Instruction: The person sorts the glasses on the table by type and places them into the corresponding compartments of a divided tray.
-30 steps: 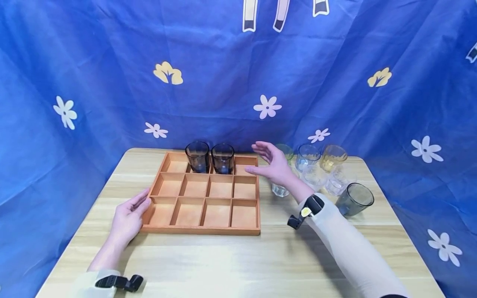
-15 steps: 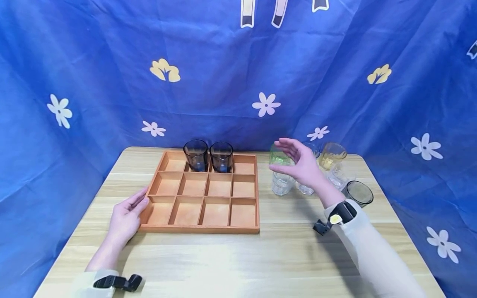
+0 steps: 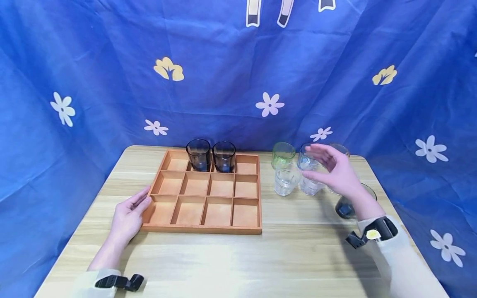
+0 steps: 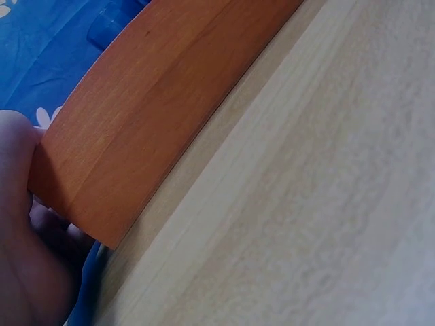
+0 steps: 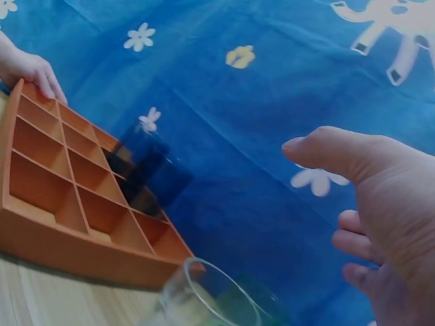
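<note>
A wooden tray (image 3: 201, 229) divided into several compartments lies on the table. My left hand (image 3: 128, 213) grips its left side close to the front corner; the left wrist view shows the tray's outer wall (image 4: 156, 109) against that hand. Two dark glasses (image 3: 198, 155) stand in the tray's back row, in the middle compartments. My right hand (image 3: 337, 171) hovers over the group of glasses at the right, its thumb and fingers spread apart and nothing between them. Under it are a clear glass (image 3: 310, 186) and a bluish glass (image 3: 303, 159), both partly covered.
A green glass (image 3: 283, 153) and a clear glass (image 3: 286, 182) stand right of the tray. A smoky dark glass (image 3: 344, 208) shows partly behind my right wrist, and a yellowish glass (image 3: 340, 147) behind my fingers. Blue patterned cloth (image 3: 223, 82) hangs behind the table (image 3: 179, 265).
My right hand has moved right from beside the tray's back corner, past the green glass, to above the other glasses. My left hand stays on the tray.
</note>
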`<action>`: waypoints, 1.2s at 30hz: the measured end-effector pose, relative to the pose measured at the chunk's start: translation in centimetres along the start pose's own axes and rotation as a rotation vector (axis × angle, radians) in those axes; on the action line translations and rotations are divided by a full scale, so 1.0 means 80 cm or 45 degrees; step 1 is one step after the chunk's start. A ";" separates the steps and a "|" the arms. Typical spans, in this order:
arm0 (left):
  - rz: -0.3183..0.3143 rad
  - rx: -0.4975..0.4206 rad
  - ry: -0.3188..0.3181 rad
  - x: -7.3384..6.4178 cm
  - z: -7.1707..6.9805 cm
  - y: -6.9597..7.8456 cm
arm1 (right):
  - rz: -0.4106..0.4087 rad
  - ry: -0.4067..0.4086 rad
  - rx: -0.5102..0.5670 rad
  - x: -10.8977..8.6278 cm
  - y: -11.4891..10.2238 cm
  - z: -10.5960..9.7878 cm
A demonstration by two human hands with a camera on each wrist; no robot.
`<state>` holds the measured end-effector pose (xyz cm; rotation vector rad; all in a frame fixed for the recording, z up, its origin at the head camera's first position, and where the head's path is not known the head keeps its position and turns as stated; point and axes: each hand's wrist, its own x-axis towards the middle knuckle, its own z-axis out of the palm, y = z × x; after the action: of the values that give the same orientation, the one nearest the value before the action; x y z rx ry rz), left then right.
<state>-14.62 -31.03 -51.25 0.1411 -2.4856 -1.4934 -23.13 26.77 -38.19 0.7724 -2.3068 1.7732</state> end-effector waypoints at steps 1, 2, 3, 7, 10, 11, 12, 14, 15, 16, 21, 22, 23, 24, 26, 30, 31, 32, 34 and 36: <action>0.004 -0.003 0.001 0.000 0.000 0.000 | 0.000 0.002 0.003 -0.004 0.000 -0.005; 0.008 -0.005 0.003 0.000 0.000 -0.001 | -0.003 0.006 0.008 -0.008 0.001 -0.011; 0.011 -0.005 0.005 0.000 0.000 -0.001 | -0.008 0.008 0.013 -0.012 0.002 -0.016; 0.015 0.000 0.008 0.000 0.000 -0.001 | -0.023 0.022 0.029 -0.024 0.001 -0.036; 0.010 0.007 0.007 0.000 0.000 -0.001 | -0.016 0.039 0.031 -0.033 -0.002 -0.049; 0.008 0.009 0.006 0.000 0.000 -0.001 | -0.011 0.048 0.024 -0.036 -0.003 -0.054; 0.004 0.011 0.005 -0.001 0.000 0.000 | -0.009 0.058 0.027 -0.039 -0.004 -0.058; 0.001 0.012 0.004 -0.001 0.001 -0.001 | 0.006 0.077 0.021 -0.046 -0.003 -0.066; -0.001 0.014 0.005 -0.001 0.001 -0.001 | 0.012 0.086 0.018 -0.049 -0.002 -0.070; -0.002 0.013 0.005 -0.001 0.001 -0.001 | 0.015 0.098 0.009 -0.053 -0.001 -0.073; -0.007 0.004 0.007 0.001 0.000 -0.001 | 0.022 0.134 -0.007 -0.071 0.007 -0.091; -0.007 0.002 0.007 0.001 0.000 -0.001 | 0.024 0.143 -0.003 -0.075 0.009 -0.094; -0.009 -0.001 0.009 0.001 0.000 -0.001 | 0.027 0.152 0.013 -0.078 0.011 -0.097; -0.011 -0.002 0.010 0.001 0.000 -0.001 | 0.029 0.162 0.027 -0.081 0.012 -0.100; -0.012 0.004 0.012 0.001 0.000 -0.001 | 0.038 0.186 0.063 -0.086 0.015 -0.105; -0.015 0.016 0.013 0.001 0.000 0.000 | 0.046 0.227 0.131 -0.098 0.022 -0.116; -0.014 0.018 0.014 0.001 0.001 0.000 | 0.048 0.235 0.138 -0.101 0.024 -0.118; -0.015 0.019 0.015 0.001 0.001 0.001 | 0.049 0.243 0.139 -0.103 0.026 -0.121; -0.015 0.017 0.018 0.001 0.001 0.002 | 0.056 0.254 0.131 -0.109 0.029 -0.125; -0.008 0.012 0.020 0.001 0.001 0.003 | 0.063 0.268 0.140 -0.114 0.033 -0.128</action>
<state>-14.69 -30.86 -51.11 0.1617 -2.4822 -1.4772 -18.57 39.69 -41.03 0.5189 -2.1263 1.9138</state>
